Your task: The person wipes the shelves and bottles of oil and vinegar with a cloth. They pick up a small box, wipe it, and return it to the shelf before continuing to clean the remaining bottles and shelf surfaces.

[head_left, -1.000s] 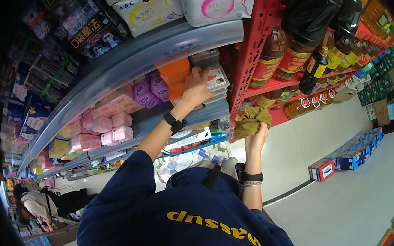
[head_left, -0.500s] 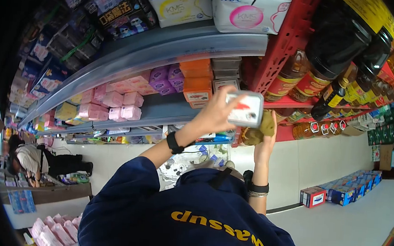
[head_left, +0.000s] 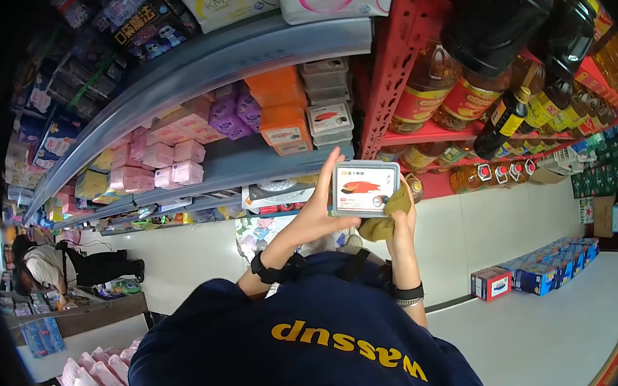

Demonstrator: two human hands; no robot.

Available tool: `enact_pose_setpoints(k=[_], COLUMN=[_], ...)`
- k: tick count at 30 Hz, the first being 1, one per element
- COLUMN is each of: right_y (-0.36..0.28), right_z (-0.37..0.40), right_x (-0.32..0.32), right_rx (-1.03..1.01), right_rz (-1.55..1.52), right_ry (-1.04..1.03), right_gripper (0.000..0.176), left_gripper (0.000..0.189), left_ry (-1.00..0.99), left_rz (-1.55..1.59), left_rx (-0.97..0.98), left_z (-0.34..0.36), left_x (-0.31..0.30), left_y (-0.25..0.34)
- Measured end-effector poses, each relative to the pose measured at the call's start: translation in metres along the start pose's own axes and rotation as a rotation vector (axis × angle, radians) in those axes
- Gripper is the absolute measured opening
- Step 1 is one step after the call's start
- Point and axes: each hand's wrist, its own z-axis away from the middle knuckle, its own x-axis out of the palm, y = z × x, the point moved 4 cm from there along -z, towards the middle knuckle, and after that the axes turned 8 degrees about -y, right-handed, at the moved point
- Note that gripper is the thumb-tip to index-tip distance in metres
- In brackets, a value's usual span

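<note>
A person's left hand (head_left: 316,214) grips a small white box (head_left: 364,188) with a red picture on its label, fingers wrapped around its left edge. The box is held up in front of the chest, below a grey shelf (head_left: 249,165). The right hand (head_left: 402,226) is closed on an olive cloth (head_left: 380,226) pressed against the box's right side. More such boxes (head_left: 327,106) are stacked on the shelf beside orange packs (head_left: 280,111). Oil bottles (head_left: 433,94) stand to the right.

1 L hand (head_left: 314,214), 1 R hand (head_left: 402,222), 1 box (head_left: 364,188), 1 cloth (head_left: 379,227).
</note>
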Motion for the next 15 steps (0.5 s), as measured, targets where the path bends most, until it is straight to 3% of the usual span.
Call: enact_pose_setpoints(k=[1,3,4,6,8,13,15], right_y=[0.004,0.011,0.015,0.022,0.026,-0.001,-0.01], right_z=[0.004,0.011,0.016,0.021,0.019,0.006,-0.003], right_x=[-0.008,-0.019,-0.022,-0.03,-0.037,-0.02,-0.017], right_rx=[0.039,0.082,0.103,0.133,0.18,0.239,0.186], right_rz=[-0.038,-0.07,-0.11,-0.149,0.13,0.283,0.398], right_ry=[0.044,0.083,0.103,0.12,0.073,-0.028,-0.16], right_gripper=[0.063,0.06,0.055,0.049,0.043,0.035,0.031], left_gripper=[0.105,0.089,0.072,0.069,0.061,0.057,0.057], left_ry=[-0.006,0.171,0.197,0.15,0.143,0.168,0.184], left_rz=[0.007,0.489,0.363,0.353,0.333,0.205,0.188], left_rx=[-0.005,-0.128,-0.191,-0.216,-0.223,-0.207,-0.184], left_z=[0.002,0.005,0.008,0.008,0.007,0.01,0.011], left_x=[0.003,0.004,0.006,0.009,0.009,0.013,0.016], left_y=[-0.003,-0.013,-0.025,-0.03,-0.029,-0.009,-0.006])
